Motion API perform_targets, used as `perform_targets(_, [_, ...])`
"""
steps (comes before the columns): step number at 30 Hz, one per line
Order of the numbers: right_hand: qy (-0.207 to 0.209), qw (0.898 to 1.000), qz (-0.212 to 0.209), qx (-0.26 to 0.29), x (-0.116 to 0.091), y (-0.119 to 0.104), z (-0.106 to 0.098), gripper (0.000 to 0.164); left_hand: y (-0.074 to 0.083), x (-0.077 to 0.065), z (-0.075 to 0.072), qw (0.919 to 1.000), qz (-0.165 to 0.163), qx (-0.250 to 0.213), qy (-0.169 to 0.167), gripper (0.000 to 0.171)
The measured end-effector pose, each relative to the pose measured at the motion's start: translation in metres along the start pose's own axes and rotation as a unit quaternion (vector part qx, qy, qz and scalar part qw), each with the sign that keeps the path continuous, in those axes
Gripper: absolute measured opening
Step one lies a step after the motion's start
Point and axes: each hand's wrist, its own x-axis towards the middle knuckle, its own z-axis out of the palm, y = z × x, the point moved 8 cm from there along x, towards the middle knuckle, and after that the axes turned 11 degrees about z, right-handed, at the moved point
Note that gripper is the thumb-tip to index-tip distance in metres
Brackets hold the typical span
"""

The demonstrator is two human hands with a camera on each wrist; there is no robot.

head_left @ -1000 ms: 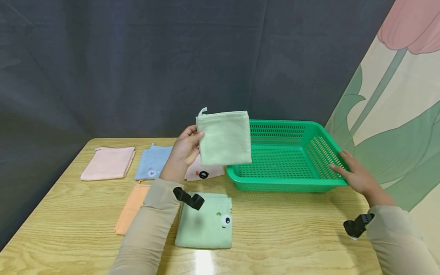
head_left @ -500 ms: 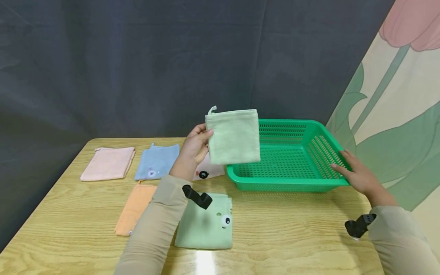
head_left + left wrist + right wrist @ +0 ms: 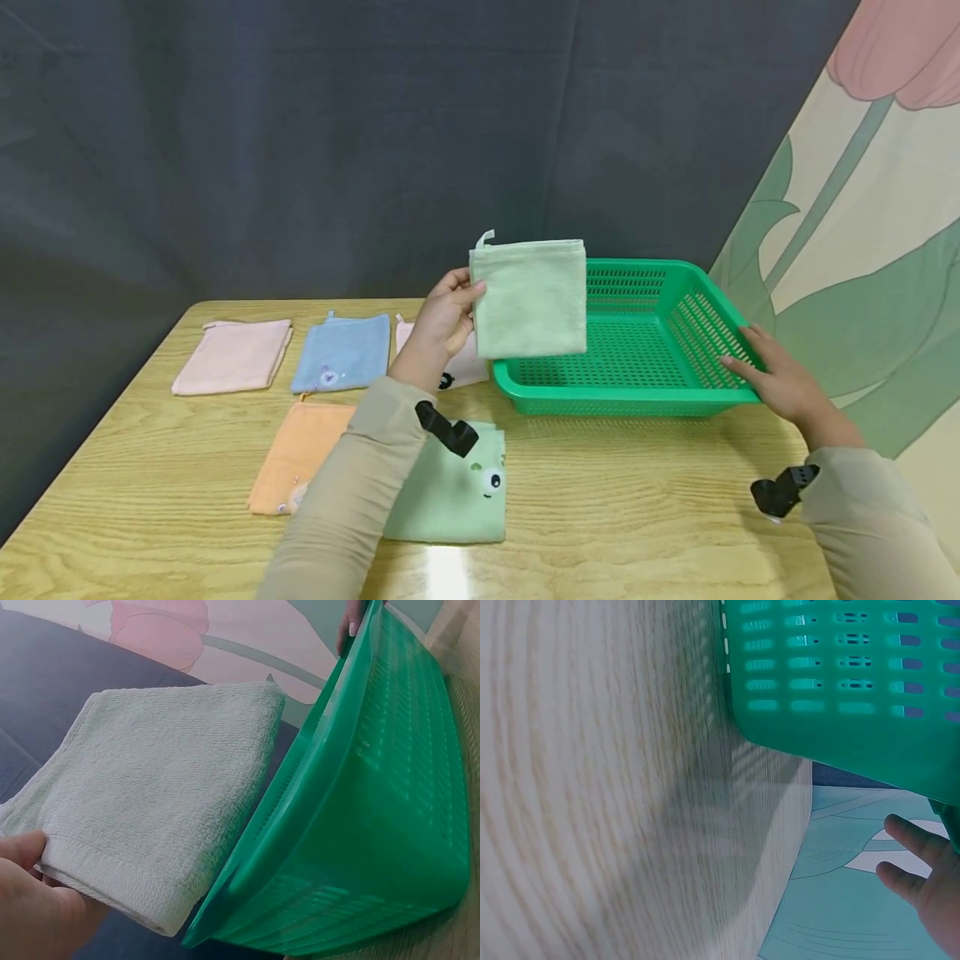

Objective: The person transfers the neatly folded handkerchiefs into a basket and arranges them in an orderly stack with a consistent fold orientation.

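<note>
My left hand point(image 3: 444, 317) pinches a folded pale green washcloth point(image 3: 531, 300) by its left edge, thumb on the near side, a hanging loop at its top corner. The washcloth is raised upright and overlaps the left part of a green plastic basket point(image 3: 630, 400) in the head view. In the left wrist view the terry washcloth point(image 3: 165, 772) stands close beside the basket's rim. My right hand point(image 3: 783, 379) holds the basket's right rim, thumb over the inner side. Two of its fingers point(image 3: 915, 840) stretch out below the rim in the right wrist view.
On the wooden table point(image 3: 637, 517) lie folded washcloths: pink point(image 3: 236, 358), blue point(image 3: 345, 350), pale pink point(image 3: 468, 367), orange point(image 3: 303, 450) and green with an embroidered face point(image 3: 450, 500). A dark curtain point(image 3: 337, 150) hangs behind; a flower-patterned surface point(image 3: 862, 275) is at the right.
My left hand has moved right with the pale green washcloth, which now overlaps more of the basket; more of the blue, pale pink and orange cloths shows. The right hand stays on the rim.
</note>
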Motion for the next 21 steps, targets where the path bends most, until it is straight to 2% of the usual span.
perform_targets(11, [-0.001,1.0,0.003,-0.002,0.0,0.002,0.001,0.065,-0.013,-0.001,0.016,0.9999,-0.005,0.009,-0.01,0.015])
perform_targets(21, [0.001,1.0,0.0,-0.002,-0.001,0.0,0.001,0.064,-0.029,-0.001,0.023,0.999,-0.023,0.036,-0.014,0.015])
